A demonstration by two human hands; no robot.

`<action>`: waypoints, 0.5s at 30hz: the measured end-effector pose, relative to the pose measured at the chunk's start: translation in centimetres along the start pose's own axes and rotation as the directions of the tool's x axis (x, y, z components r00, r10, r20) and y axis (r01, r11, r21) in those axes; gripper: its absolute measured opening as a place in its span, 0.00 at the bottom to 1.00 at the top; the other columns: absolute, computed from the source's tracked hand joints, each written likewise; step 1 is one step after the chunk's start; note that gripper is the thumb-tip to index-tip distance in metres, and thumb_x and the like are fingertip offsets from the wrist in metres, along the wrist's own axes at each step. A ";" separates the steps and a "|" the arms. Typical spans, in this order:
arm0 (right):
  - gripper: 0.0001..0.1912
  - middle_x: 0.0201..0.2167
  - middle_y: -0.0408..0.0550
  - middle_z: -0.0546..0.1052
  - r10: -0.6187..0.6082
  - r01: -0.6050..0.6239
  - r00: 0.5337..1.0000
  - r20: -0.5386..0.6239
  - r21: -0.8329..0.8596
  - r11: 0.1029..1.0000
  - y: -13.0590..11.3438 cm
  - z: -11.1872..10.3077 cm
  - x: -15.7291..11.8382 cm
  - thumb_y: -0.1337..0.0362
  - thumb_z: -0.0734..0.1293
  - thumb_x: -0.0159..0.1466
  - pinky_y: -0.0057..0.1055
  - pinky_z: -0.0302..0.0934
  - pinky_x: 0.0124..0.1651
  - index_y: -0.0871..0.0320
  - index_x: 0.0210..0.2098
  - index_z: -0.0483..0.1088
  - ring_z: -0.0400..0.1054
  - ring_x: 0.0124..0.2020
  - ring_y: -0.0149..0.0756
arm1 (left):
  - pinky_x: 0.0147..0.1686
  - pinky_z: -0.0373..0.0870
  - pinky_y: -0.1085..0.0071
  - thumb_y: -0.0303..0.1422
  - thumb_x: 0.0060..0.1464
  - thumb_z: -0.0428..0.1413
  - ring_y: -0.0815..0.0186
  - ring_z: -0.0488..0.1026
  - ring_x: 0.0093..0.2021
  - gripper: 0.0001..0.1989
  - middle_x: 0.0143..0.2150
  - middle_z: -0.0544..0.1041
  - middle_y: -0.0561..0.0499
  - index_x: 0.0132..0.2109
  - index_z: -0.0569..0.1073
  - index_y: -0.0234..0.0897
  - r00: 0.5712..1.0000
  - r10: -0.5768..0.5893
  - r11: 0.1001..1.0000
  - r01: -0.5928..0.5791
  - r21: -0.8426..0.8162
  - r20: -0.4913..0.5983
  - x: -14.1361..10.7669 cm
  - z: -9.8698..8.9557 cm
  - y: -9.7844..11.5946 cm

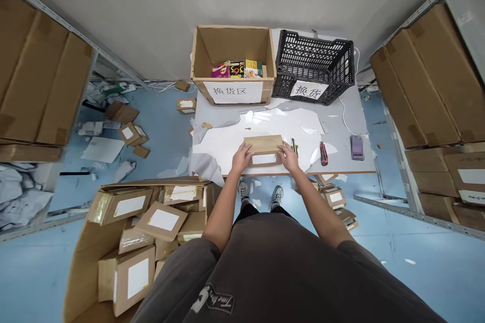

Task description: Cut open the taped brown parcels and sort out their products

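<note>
A small brown cardboard box (264,147) with a white label on its near side rests on the table, close to the front edge. My left hand (241,156) grips its left end, and my right hand (288,156) grips its right end. Just right of my right hand lies a dark pen-like tool with some yellow (294,147). Farther right is a red and black utility knife (324,153). The sheet under the box is white paper (223,141).
Behind stand an open carton (197,68) with several colourful packs and a black plastic crate (313,68). A phone-like purple thing (356,147) lies at the table's right. A large carton (81,257) of parcels stands at lower left. Shelves with boxes (428,81) flank both sides.
</note>
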State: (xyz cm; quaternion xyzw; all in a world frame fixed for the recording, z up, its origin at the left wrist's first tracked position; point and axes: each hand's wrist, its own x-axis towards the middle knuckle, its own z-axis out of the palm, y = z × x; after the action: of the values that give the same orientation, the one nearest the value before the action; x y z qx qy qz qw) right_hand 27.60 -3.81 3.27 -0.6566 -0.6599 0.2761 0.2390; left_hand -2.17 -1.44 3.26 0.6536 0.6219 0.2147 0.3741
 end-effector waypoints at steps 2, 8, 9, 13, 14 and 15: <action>0.22 0.70 0.53 0.75 -0.016 0.016 1.000 -0.007 0.008 1.000 -0.2 -0.4 1.6 0.61 0.63 0.74 0.52 0.65 0.73 0.52 0.63 0.78 0.70 0.71 0.50 | 0.72 0.68 0.54 0.42 0.74 0.54 0.50 0.72 0.72 0.22 0.73 0.74 0.42 0.67 0.78 0.41 0.998 -0.053 0.999 0.053 -0.002 -0.041 0.6 -0.4 -0.2; 0.29 0.73 0.57 0.71 0.180 -0.173 0.972 0.152 -0.055 0.983 -0.3 1.6 4.6 0.67 0.64 0.70 0.50 0.62 0.75 0.56 0.69 0.74 0.69 0.71 0.53 | 0.76 0.63 0.54 0.36 0.71 0.54 0.52 0.66 0.76 0.32 0.77 0.68 0.37 0.77 0.64 0.33 0.980 -0.198 0.978 0.198 -0.070 0.002 1.4 2.1 -0.7; 0.29 0.73 0.58 0.70 0.196 -0.190 0.968 0.158 -0.054 0.980 -0.2 2.0 4.5 0.66 0.64 0.70 0.50 0.63 0.75 0.57 0.70 0.74 0.68 0.71 0.53 | 0.77 0.61 0.54 0.36 0.71 0.54 0.52 0.64 0.77 0.33 0.78 0.66 0.37 0.78 0.62 0.34 0.981 -0.193 0.978 0.193 -0.081 0.009 1.3 2.5 -0.8; 0.29 0.75 0.58 0.68 0.147 -0.146 0.986 0.079 -0.023 0.989 0.7 2.3 2.6 0.63 0.65 0.72 0.50 0.65 0.73 0.56 0.71 0.72 0.66 0.74 0.53 | 0.77 0.59 0.45 0.40 0.71 0.56 0.45 0.58 0.80 0.33 0.81 0.59 0.38 0.78 0.64 0.39 0.985 -0.166 0.986 0.165 -0.023 -0.056 -0.1 2.8 -1.2; 0.29 0.75 0.57 0.67 0.137 -0.135 0.988 0.067 -0.023 0.991 1.0 2.1 1.8 0.62 0.65 0.71 0.52 0.65 0.73 0.55 0.71 0.72 0.65 0.74 0.54 | 0.76 0.60 0.44 0.41 0.70 0.57 0.43 0.58 0.80 0.33 0.82 0.58 0.37 0.77 0.65 0.39 0.987 -0.147 0.989 0.148 0.009 -0.062 -0.6 2.7 -1.2; 0.30 0.75 0.57 0.67 0.131 -0.129 0.989 0.067 -0.025 0.991 1.2 1.9 0.8 0.62 0.66 0.71 0.53 0.65 0.73 0.54 0.71 0.72 0.65 0.74 0.54 | 0.76 0.60 0.43 0.42 0.68 0.60 0.41 0.58 0.79 0.33 0.82 0.57 0.37 0.76 0.67 0.40 0.991 -0.122 0.992 0.124 0.039 -0.048 -1.2 2.5 -1.3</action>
State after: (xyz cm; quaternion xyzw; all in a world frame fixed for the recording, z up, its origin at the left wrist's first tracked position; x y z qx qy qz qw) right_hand 27.16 -3.08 1.08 -0.6909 -0.6263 0.3067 0.1910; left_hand -1.30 -3.25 0.95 0.6167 0.6738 0.1929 0.3584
